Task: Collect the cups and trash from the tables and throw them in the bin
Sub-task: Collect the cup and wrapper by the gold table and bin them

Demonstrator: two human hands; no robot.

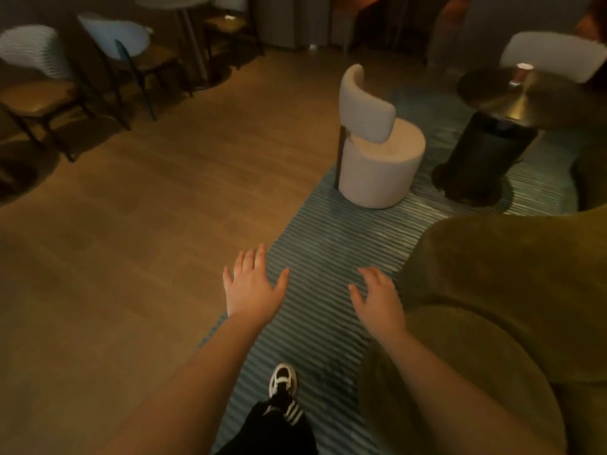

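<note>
Two hands reach forward at about waist height with nothing in either. The left hand (252,284) is spread flat, its fingers straight, and the right hand (377,298) has its fingers loosely parted. They look held out ready for a pickup or for balance in mid-stride. Below them a black-and-white sneaker (282,380) steps onto the striped blue rug (315,244), so the person seems to be walking toward the seating group.

To the right an olive green armchair (499,290) bulges into view close beside the right hand. Farther along the rug stands a cream barrel chair (377,152), turned toward the round dark side table (492,90). On that table's far part sits a small cup (523,72), upright as far as the blur lets me tell and well apart from both hands; it is probably the next item to collect.

Across the wooden floor (147,208) on the left, dining chairs (36,77) line the wall near a pale table (174,1). No bin is visible.
</note>
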